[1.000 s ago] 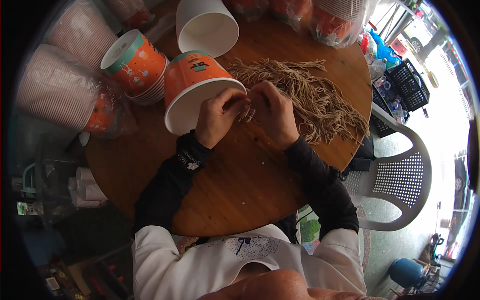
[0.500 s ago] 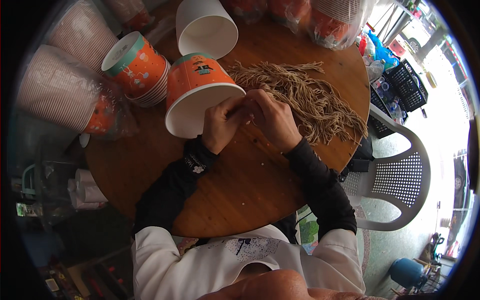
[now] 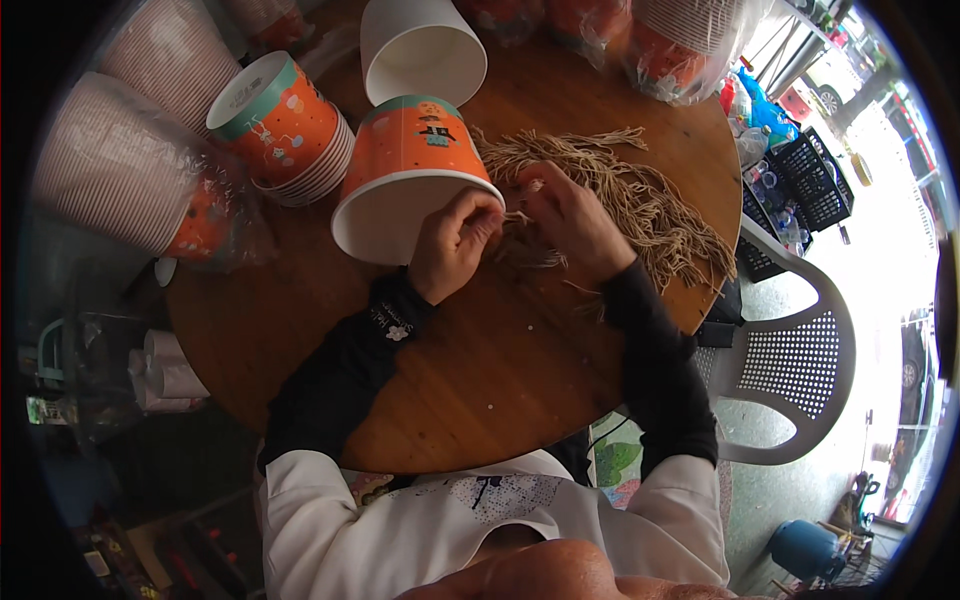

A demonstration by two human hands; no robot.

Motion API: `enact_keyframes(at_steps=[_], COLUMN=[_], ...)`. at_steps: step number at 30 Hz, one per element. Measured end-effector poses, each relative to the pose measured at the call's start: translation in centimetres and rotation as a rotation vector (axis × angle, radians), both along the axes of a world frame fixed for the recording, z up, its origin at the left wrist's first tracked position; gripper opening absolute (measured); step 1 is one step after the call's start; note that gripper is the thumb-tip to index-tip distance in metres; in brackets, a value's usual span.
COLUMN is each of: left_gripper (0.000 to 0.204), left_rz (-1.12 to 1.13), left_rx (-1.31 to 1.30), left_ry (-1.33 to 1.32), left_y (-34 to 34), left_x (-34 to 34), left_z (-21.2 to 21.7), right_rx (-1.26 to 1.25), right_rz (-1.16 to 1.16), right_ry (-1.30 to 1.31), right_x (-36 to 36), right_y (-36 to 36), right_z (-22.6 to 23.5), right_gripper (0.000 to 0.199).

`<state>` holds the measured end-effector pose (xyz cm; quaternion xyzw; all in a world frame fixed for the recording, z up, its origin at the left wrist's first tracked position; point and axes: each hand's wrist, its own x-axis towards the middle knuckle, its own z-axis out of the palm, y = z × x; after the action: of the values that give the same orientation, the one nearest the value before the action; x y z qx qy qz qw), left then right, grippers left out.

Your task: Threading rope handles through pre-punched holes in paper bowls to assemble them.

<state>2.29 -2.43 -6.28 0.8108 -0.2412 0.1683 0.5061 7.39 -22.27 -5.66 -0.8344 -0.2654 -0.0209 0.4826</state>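
Many tan strings [image 3: 655, 215] lie in a messy pile on the brown table [image 3: 450, 420]. The right hand [image 3: 577, 222] bends over their left side. The left hand [image 3: 450, 248] curls beside an orange tub [image 3: 405, 145]. One cannot tell whether either hand pinches a string.
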Motion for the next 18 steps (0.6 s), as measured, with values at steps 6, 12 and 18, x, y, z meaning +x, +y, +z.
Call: enact_keyframes(at_steps=[6,12,18], left_gripper=[0.007,0.012,0.01], left_rz=[-0.151,-0.096,-0.042], left_rx=[-0.401,-0.515,-0.493], left_ry=[0.23,0.23,0.137], left_y=[0.3,-0.1,0.8], left_x=[1.0,0.6,0.7], left_z=[-0.8,0.1,0.5], right_rx=[-0.437,-0.131,0.348], right_rz=[-0.389,-0.637,0.261], right_ry=[-0.548,-0.715,0.226], right_x=[12.3,11.0,0.2], right_y=[-9.8,-8.1,0.7], right_z=[-5.2,-1.8,1.6], right_gripper=[0.032,0.028,0.028])
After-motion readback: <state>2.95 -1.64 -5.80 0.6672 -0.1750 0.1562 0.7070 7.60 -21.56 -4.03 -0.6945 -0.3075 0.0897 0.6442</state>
